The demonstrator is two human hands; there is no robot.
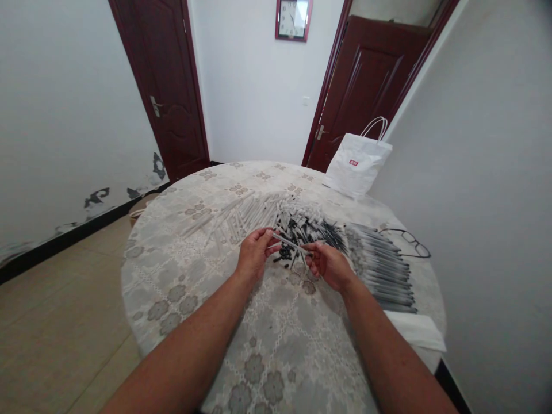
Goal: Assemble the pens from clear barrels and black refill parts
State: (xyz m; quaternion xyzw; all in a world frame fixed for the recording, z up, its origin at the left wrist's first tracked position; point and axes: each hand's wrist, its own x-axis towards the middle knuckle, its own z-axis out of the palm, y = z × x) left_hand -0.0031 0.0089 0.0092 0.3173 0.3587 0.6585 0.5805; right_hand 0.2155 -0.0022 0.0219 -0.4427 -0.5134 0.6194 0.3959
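Observation:
A translucent pen barrel [290, 241] spans the gap between my hands above the table. My left hand [255, 252] pinches its left end. At the other end, the fingers of my right hand [328, 265] are closed around it; the exact grip there is partly hidden. Just beyond my hands lies a heap of pen parts: clear barrels [241, 219] to the left, small white pieces [308, 211] at the back, small black pieces [284, 252] in front and dark thin refills [333, 234] to the right.
Many finished-looking pens [382, 270] lie in a row on the right, beside eyeglasses [414, 244]. A white paper bag [357, 167] stands at the back right of the round table [254, 328] with its patterned cloth. Something white and flat [416, 330] lies at the right edge.

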